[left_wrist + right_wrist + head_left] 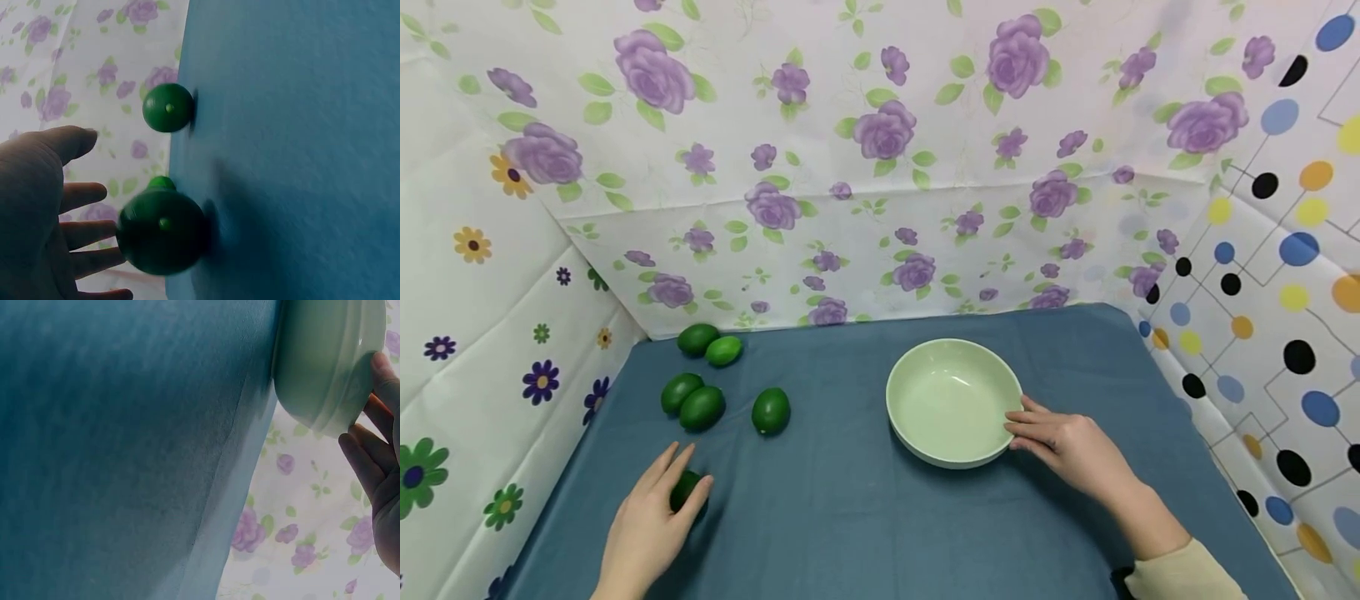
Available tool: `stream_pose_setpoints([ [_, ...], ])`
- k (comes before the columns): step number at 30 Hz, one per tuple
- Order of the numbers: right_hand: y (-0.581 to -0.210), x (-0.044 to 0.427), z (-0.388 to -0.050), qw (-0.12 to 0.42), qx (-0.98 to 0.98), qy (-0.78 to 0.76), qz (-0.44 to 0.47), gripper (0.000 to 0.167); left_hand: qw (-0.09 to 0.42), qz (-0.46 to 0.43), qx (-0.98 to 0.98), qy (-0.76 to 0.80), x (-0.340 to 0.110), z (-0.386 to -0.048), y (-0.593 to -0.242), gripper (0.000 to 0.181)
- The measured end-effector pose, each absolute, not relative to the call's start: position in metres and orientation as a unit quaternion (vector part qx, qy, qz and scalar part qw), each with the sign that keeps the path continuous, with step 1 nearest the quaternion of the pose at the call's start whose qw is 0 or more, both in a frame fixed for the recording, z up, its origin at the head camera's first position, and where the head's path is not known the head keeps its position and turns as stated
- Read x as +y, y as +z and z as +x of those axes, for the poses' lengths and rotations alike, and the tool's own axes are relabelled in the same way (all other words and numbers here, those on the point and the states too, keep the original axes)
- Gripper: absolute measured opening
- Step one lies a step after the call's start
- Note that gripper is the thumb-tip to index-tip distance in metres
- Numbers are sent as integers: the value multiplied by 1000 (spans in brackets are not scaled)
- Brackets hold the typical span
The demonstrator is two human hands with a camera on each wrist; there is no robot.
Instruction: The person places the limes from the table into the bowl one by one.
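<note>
Green fruits [771,411], six; left hand [650,517] spread, right hand [1077,448] clamped on one bowl [951,400].

head: high, forward-down | wrist cams: close, sideways | head+right shared: bowl [951,404]

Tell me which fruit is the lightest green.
The bright fruit at the far edge, just right of a dark fruit; the other five are all dark green.

Green fruit [683,490] partly hidden by left grip [651,521]; bowl [319,359] cropped (right wrist view)
</note>
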State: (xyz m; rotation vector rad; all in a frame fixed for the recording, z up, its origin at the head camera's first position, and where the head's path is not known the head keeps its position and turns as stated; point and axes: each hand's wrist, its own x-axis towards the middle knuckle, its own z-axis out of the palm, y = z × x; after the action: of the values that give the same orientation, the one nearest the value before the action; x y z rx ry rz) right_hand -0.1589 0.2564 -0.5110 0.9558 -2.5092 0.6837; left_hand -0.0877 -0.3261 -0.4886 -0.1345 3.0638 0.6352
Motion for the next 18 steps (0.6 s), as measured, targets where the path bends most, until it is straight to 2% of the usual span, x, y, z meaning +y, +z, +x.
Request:
stream_pose_setpoints([
  [5, -510, 258, -160, 183, -893, 232, 340, 36, 39, -57, 977, 200, -332, -84, -495, 91],
  [18, -508, 255, -159, 160, -899, 275, 302, 30, 79, -85, 973, 202, -337, -83, -504, 97],
])
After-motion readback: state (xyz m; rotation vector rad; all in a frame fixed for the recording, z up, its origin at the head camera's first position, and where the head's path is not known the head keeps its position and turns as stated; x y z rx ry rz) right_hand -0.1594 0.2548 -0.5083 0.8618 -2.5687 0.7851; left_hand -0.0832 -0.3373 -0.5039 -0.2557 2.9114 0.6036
